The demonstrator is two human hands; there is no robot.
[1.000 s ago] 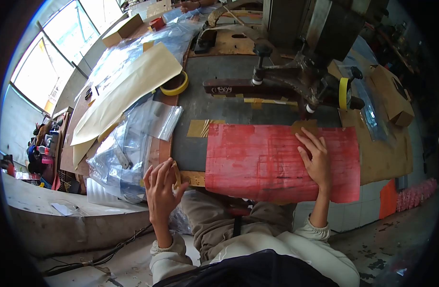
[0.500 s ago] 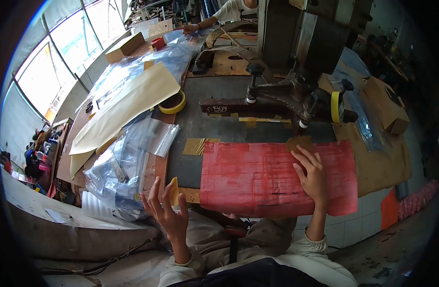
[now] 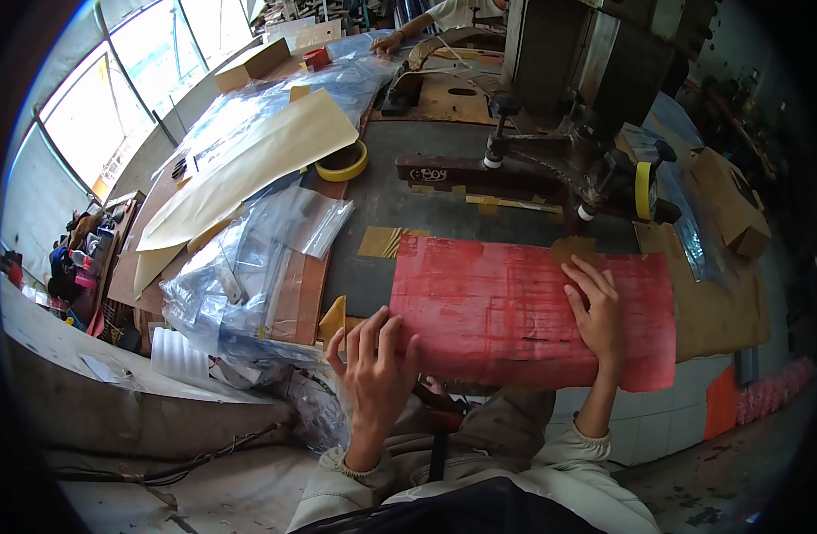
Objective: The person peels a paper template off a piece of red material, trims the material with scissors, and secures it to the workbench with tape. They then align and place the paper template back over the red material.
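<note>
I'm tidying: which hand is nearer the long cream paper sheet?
Left. The left hand is below the cream sheet in view; the right hand is farther right, resting on the red rectangular sheet.

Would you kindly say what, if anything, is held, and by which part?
The right hand grips nothing, resting on the red rectangular sheet; for the left hand, it's unclear.

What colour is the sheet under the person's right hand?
The sheet is red with darker streaks; head view.

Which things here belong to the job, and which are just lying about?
Likely in use:
red sheet, under right hand
amber piece, at left hand

Apparently lying about:
cream sheet
yellow tape roll beside it
clear plastic
</note>
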